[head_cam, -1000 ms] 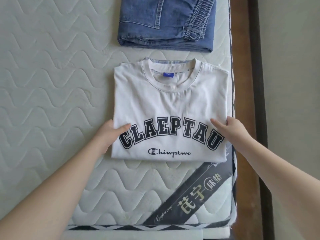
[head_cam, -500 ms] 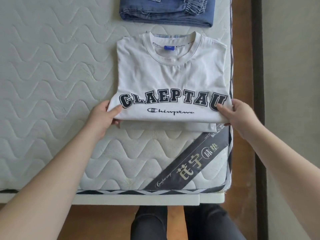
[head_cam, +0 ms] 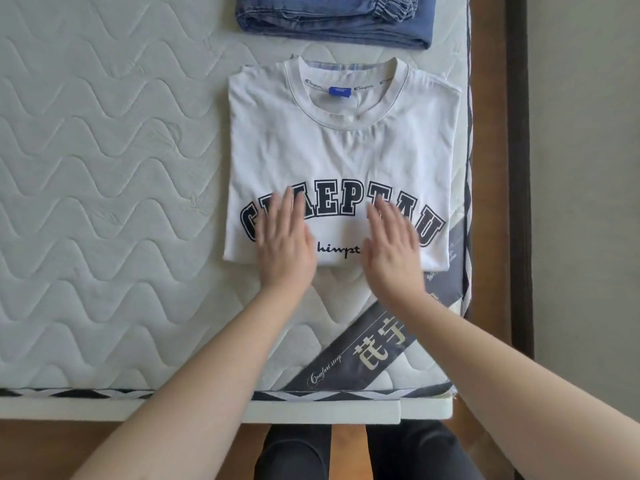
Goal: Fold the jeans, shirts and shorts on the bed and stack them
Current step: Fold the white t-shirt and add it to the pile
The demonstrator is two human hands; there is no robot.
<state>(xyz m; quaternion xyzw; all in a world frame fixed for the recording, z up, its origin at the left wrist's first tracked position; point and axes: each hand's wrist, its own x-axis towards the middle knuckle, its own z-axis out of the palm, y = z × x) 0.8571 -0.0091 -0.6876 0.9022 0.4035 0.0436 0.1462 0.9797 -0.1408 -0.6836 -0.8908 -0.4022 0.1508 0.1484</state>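
Smoothing the folded white shirt (head_cam: pixel 343 161) looks like your step now; it lies near the bed's (head_cam: pixel 104 202) right edge, just below the folded jeans (head_cam: pixel 332 26). Your left hand (head_cam: pixel 285 247) and right hand (head_cam: pixel 393 252) lie flat on its lower print, fingers straight, gripping nothing. Next, you'd probably lift it onto the jeans, keeping the fold intact.

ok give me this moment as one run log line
left hand: flat on white t-shirt | right hand: flat on it | shirt: folded on mattress | folded jeans: beyond collar, apart
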